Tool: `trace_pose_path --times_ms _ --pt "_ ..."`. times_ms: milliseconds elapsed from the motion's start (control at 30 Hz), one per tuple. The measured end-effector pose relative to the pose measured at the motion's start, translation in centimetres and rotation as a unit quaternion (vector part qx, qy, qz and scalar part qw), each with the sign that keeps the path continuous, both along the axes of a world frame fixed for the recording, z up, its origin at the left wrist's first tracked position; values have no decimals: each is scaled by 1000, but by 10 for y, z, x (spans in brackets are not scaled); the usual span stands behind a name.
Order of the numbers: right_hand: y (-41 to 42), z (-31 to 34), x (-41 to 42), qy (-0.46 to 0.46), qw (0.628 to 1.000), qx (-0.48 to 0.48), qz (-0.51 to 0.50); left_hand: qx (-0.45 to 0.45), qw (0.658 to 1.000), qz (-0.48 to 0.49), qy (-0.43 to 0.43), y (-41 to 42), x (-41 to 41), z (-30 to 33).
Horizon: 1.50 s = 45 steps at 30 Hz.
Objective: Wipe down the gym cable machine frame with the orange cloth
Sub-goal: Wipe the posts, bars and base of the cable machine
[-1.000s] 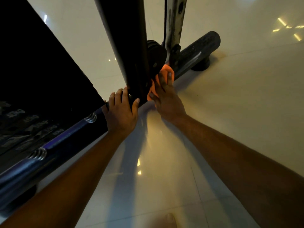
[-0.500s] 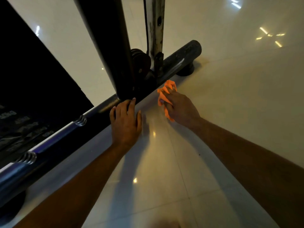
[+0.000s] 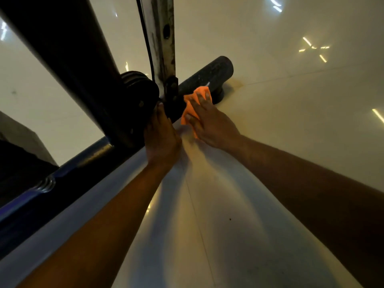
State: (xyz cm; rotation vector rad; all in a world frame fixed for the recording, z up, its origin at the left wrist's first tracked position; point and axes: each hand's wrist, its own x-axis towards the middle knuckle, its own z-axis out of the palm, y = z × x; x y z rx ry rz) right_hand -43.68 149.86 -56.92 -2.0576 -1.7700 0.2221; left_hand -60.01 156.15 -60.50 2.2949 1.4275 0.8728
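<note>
— The orange cloth [image 3: 193,104], where was it?
— Flat against the low base tube [image 3: 204,79] of the frame, pressed there by the right hand [image 3: 209,121] with straight, spread fingers.
— What crowded it?
— A worn upright post [image 3: 161,38] and a black pulley [image 3: 138,88] stood just left; a thick black column [image 3: 68,59] was beyond.
— The left hand [image 3: 161,138]?
— It rested on the tube beside the pulley, fingers hidden; grip unclear. Glossy floor [image 3: 291,100] lay around.

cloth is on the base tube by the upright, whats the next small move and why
Probably slide the right hand with the orange cloth outward along the base tube toward its capped end. The cloth is pressed flat near the upright bracket, the stretch beyond it lies uncovered, and the left hand braces on the frame.
</note>
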Motion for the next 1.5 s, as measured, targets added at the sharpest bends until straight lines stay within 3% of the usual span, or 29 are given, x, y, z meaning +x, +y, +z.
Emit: trace_pose_path --times_ms 133,267,433,600,733,900,1167,1333,1433,1500 --pt "29 -24 5 -82 997 6 -9 -11 999 -1 36 -1 -2 -6" --pt "40 -46 10 -155 986 50 -16 53 995 -32 78 1 -11 -11" --pt "46 -53 15 -154 985 74 -35 80 992 -36 88 12 -9 -19" --pt "47 -49 -11 -99 984 107 -104 6 998 -45 50 17 -11 -6" --pt "53 -54 17 -135 984 103 -49 7 999 -31 20 20 -2 3" --pt "58 -63 10 -123 983 123 -57 -31 998 -61 -6 25 -6 0" --pt "57 -74 47 -180 974 135 26 -20 998 -27 58 22 -10 -4" --pt "59 -72 32 -105 985 137 12 -11 998 -2 61 11 4 12" --pt "55 -70 71 -166 975 115 88 -39 994 9 98 4 12 24" --pt "52 -60 84 -154 980 102 81 -66 991 12 113 -1 17 31"
